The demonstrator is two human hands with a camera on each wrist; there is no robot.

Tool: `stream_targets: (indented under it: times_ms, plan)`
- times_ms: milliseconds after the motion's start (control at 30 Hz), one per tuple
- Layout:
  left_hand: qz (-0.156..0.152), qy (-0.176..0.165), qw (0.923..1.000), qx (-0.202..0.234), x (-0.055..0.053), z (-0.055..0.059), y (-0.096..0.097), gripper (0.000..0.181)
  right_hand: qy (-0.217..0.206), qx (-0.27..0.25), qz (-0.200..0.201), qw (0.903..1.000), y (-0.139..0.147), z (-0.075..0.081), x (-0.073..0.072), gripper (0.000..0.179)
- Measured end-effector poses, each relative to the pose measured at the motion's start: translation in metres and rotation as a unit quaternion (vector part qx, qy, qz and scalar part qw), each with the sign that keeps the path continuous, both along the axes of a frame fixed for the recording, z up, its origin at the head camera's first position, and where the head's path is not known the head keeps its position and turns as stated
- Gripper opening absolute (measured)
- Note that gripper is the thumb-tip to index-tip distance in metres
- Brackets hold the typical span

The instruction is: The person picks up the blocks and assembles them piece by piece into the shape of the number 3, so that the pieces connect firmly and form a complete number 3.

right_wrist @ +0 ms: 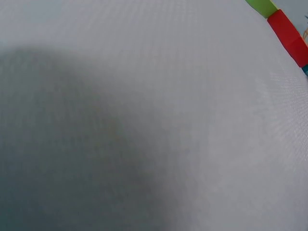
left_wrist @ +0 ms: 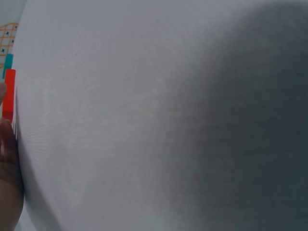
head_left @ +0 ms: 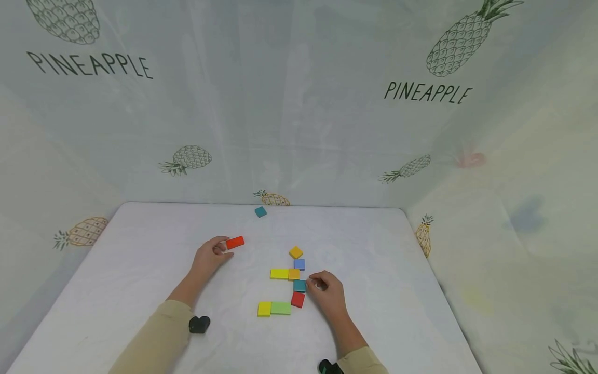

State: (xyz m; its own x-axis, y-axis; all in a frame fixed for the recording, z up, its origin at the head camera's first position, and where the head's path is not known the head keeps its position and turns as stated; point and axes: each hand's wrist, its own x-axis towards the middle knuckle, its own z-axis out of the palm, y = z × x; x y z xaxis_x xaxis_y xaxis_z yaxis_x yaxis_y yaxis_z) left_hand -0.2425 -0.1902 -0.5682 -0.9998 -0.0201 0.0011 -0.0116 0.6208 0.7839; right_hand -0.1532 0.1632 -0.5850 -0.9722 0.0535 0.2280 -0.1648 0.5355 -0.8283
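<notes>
My left hand (head_left: 210,256) is at the left of the white table, its fingers at the left end of a red rectangular block (head_left: 235,242). The left wrist view shows the red block (left_wrist: 8,96) beside the thumb and a fingertip. Right of the middle, my right hand (head_left: 328,294) has thumb and forefinger curled at the right edge of a teal block (head_left: 299,285). Directly below that block lies a tilted red square block (head_left: 297,299). An orange block (head_left: 294,275) adjoins a yellow rectangle (head_left: 279,274) just above.
A blue block (head_left: 299,265) and a turned orange-yellow block (head_left: 296,252) continue the column upward. Nearer me, a yellow square (head_left: 263,309) touches a light green rectangle (head_left: 281,308). Another teal block (head_left: 260,212) lies near the far edge. Pineapple-printed fabric (head_left: 299,104) hangs around the table.
</notes>
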Motion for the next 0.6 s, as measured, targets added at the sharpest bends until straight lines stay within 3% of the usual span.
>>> stream_targets:
  times_ms: [600]
  plan:
    - [0.036,0.018,0.9986,-0.035,-0.0102,-0.0033,0.0042,0.035,-0.015,-0.002,-0.002,0.9999,0.0001,-0.0015,-0.0015,0.008]
